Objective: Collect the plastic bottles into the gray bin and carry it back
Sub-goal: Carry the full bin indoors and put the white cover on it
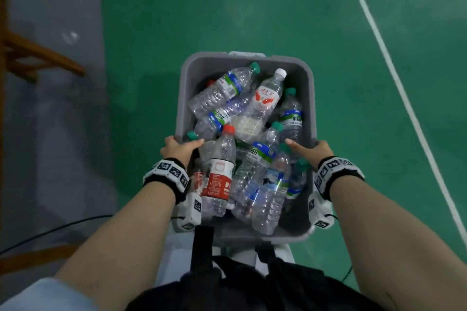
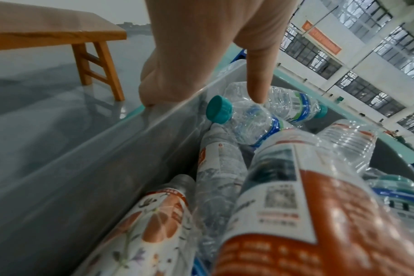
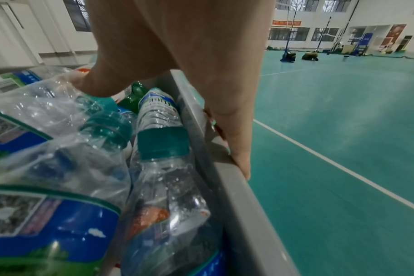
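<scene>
Head view shows the left hand and right hand gripping opposite rims of the bin, fingers curled outside, thumbs over the bottles; keep it level while walking.

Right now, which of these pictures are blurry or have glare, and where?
Head view: mostly sharp, soft glare on the gray floor, edges bowed by the wide lens. Left wrist view: the nearest red-labelled bottle is out of focus; sheen on the gray bin rim. Right wrist view: close blue-labelled bottle blurred, far hall clearer.
</scene>
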